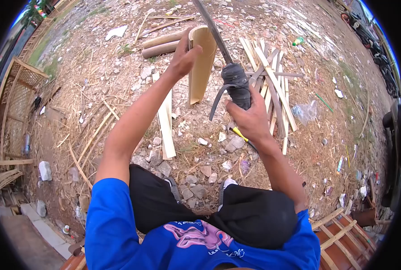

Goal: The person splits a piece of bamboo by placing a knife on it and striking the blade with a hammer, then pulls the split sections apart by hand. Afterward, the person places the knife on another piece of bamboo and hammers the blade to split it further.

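My left hand (182, 57) is closed around the upper left edge of a split bamboo piece (202, 67), held upright with its pale inner face showing. To its right, my right hand (250, 112) grips the black-wrapped handle of a long blade (213, 30). The blade points up and away, beside the bamboo's top, and a loose black strap (216, 102) hangs from the handle. Below my right hand a tool with a yellow part (238, 132) lies on the ground, partly hidden.
Thin bamboo strips (277, 85) are piled at the right, and pale strips (165, 128) lie at centre left. Two bamboo poles (162, 48) lie beyond my left hand. Stones (199, 191) lie between my feet. A lattice frame (18, 96) stands far left; motorcycles (371, 40) stand upper right.
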Tool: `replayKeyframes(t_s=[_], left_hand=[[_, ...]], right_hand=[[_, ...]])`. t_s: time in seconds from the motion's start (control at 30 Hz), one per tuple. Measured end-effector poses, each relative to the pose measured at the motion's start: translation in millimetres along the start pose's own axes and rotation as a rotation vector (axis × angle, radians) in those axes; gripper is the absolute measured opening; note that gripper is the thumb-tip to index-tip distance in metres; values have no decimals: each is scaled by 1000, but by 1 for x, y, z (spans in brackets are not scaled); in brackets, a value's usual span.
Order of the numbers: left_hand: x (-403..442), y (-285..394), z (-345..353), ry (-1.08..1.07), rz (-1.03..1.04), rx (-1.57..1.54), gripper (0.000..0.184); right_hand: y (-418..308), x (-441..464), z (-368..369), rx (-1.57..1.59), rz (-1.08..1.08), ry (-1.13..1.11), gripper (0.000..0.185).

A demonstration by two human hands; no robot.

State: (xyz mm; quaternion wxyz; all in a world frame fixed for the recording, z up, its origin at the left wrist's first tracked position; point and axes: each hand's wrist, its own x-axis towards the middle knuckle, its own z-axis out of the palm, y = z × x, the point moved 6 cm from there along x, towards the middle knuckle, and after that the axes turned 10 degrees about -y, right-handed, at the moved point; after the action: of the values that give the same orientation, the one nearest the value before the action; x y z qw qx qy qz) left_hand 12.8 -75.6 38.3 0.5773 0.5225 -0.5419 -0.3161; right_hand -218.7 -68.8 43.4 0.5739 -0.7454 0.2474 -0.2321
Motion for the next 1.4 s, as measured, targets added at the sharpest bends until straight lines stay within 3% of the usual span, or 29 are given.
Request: replayKeyframes(t_s=[0.27, 0.57, 0.77, 1.4], left_hand=[[-3, -18, 13, 5, 115, -109, 60], [-9, 3, 27, 115, 270, 102, 45], [-11, -9, 27, 70, 163, 131, 57], [-8, -14, 25, 287, 296, 208, 53]], right_hand=[[-1, 8, 14, -1, 2, 55, 37], [2, 16, 16, -1, 7, 55, 39], [3, 16, 15, 12, -4, 60, 38], [-2, 12, 24, 2, -44, 101, 34]])
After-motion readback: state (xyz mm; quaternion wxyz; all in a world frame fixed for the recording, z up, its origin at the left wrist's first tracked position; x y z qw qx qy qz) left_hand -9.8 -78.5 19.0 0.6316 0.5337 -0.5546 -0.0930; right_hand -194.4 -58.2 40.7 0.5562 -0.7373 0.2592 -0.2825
